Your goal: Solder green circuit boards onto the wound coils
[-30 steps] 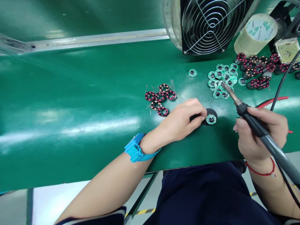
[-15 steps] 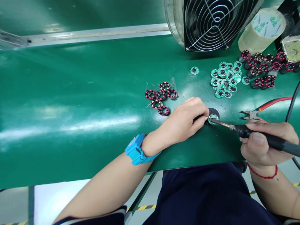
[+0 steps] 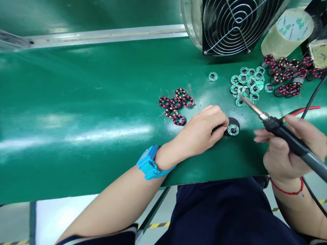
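My left hand (image 3: 201, 132) grips a black round coil holder (image 3: 233, 121) from its left side, and a round green circuit board (image 3: 233, 129) sits on top of that holder. My right hand (image 3: 286, 149) holds a black soldering iron (image 3: 278, 127) like a pen. Its metal tip (image 3: 251, 106) hangs apart from the board, near a heap of several green boards (image 3: 245, 83). Several red-and-black wound coils (image 3: 176, 103) lie to the left of my left hand. More coils in black holders (image 3: 287, 73) stand at the far right.
A caged metal fan (image 3: 230, 27) and a large tape roll (image 3: 287, 34) stand at the back of the green bench mat (image 3: 76, 102). Red-handled pliers (image 3: 304, 109) lie by my right hand, and a dark cable (image 3: 314, 93) crosses the right side.
The soldering iron tip has lifted away from the green board and swung up and left toward the heap. The iron had touched the board half a second ago. My left hand stays put.
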The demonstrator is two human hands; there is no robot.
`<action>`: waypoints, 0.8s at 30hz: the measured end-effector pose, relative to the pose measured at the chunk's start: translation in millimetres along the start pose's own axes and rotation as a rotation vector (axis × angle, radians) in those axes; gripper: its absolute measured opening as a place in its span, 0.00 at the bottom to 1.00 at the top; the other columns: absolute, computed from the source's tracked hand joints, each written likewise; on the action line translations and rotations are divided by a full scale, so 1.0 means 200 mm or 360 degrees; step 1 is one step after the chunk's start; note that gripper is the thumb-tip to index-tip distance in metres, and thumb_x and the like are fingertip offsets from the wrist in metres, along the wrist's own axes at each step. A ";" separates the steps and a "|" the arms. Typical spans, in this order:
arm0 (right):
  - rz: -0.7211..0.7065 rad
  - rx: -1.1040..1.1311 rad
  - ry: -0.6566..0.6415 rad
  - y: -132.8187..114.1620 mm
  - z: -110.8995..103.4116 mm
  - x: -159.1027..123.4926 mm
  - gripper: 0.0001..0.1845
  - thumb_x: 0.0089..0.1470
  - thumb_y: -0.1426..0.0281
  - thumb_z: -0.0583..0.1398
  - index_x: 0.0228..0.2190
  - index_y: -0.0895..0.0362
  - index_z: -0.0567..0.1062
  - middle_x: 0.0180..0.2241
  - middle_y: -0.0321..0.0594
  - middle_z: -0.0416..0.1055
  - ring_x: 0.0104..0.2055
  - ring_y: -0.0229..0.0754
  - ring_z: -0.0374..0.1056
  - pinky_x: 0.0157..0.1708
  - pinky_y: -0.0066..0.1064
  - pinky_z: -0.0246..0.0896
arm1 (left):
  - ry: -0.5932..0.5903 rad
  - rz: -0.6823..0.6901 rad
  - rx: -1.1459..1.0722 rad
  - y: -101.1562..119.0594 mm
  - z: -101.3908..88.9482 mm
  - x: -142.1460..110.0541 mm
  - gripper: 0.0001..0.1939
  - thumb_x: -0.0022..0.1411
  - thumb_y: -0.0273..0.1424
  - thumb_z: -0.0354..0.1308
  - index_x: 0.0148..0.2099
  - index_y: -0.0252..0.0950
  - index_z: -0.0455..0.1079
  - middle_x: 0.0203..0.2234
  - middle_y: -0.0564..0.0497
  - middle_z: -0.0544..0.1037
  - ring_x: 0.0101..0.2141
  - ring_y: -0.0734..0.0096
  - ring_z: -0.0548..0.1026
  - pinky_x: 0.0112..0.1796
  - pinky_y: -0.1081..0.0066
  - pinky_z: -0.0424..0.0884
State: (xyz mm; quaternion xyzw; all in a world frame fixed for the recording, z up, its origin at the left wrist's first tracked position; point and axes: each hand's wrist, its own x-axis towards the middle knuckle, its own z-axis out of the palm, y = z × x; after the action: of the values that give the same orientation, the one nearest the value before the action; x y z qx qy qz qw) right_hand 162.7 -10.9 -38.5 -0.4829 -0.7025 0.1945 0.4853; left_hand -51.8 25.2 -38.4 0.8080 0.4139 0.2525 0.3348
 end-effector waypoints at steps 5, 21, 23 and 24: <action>-0.0155 -0.0125 -0.0450 -0.02 0.07 0.07 0.27 0.58 0.76 0.59 0.58 0.50 0.64 0.42 0.39 0.78 0.46 0.45 0.73 0.47 0.40 0.69 | 0.0006 0.0031 0.0023 0.00 0.00 0.00 0.07 0.65 0.23 0.49 0.35 0.35 0.65 0.31 0.51 0.72 0.34 0.70 0.67 0.39 0.69 0.65; -0.0241 -0.0310 -0.0727 0.03 0.07 0.07 0.28 0.60 0.75 0.58 0.59 0.49 0.60 0.45 0.39 0.75 0.43 0.42 0.69 0.43 0.37 0.65 | -0.0060 0.0120 -0.0110 0.01 0.00 -0.01 0.07 0.64 0.21 0.50 0.36 0.35 0.66 0.33 0.50 0.68 0.37 0.71 0.67 0.38 0.71 0.66; -0.0236 -0.0314 -0.0731 0.03 0.07 0.07 0.27 0.60 0.75 0.57 0.59 0.50 0.60 0.43 0.40 0.75 0.43 0.43 0.69 0.42 0.37 0.65 | -0.0055 0.0115 -0.0156 0.01 0.00 -0.01 0.07 0.64 0.20 0.50 0.36 0.35 0.66 0.33 0.51 0.68 0.37 0.72 0.67 0.38 0.71 0.66; -0.0232 -0.0314 -0.0732 0.03 0.07 0.07 0.27 0.60 0.75 0.57 0.59 0.50 0.60 0.43 0.41 0.75 0.43 0.43 0.69 0.42 0.38 0.66 | -0.0053 0.0102 -0.0184 0.01 0.01 -0.01 0.07 0.63 0.20 0.51 0.36 0.35 0.66 0.33 0.51 0.68 0.36 0.72 0.67 0.38 0.71 0.66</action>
State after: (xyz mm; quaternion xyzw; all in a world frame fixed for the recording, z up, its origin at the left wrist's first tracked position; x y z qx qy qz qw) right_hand 152.1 6.5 -42.8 -0.4190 -0.8428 0.1941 0.2763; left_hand -50.5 22.2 -37.4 0.8042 0.3669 0.2732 0.3795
